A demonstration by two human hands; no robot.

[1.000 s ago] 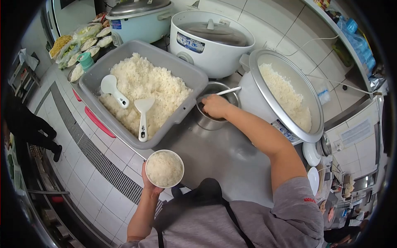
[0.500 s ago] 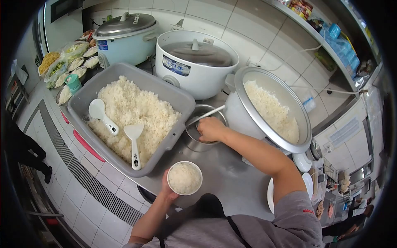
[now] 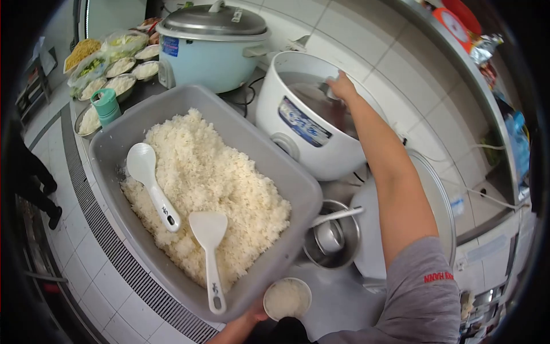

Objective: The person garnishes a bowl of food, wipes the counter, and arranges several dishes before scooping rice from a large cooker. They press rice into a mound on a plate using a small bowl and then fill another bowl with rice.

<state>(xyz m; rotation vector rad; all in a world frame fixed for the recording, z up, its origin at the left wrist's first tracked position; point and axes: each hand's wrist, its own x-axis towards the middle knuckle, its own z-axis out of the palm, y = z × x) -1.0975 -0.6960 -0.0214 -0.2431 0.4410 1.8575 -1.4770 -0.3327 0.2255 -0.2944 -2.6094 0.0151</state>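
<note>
At the bottom, my left hand (image 3: 258,312) is closed around a white bowl (image 3: 310,301) filled with rice; the fingers are partly hidden. My right hand (image 3: 342,87) reaches to the white rice cooker (image 3: 314,150) and grips the knob of the metal lid (image 3: 306,94), which sits low inside the cooker's rim. A grey tub (image 3: 200,98) holds a heap of cooked rice (image 3: 212,166). Two white rice paddles, one rounded (image 3: 152,178) and one flat-edged (image 3: 208,241), lie on that rice.
Below the cooker stands a steel pot (image 3: 353,246) with a metal cup (image 3: 329,236) inside and a pale handle across its rim. Behind are a light-blue lidded rice cooker (image 3: 209,63), bowls of rice (image 3: 120,84) and a green container (image 3: 105,105). Another cooker (image 3: 366,229) stands under my right arm.
My right hand has moved from the steel pot up to the lid in the white cooker. My left hand still holds the rice bowl. The view has shifted, so the tub looks nearer.
</note>
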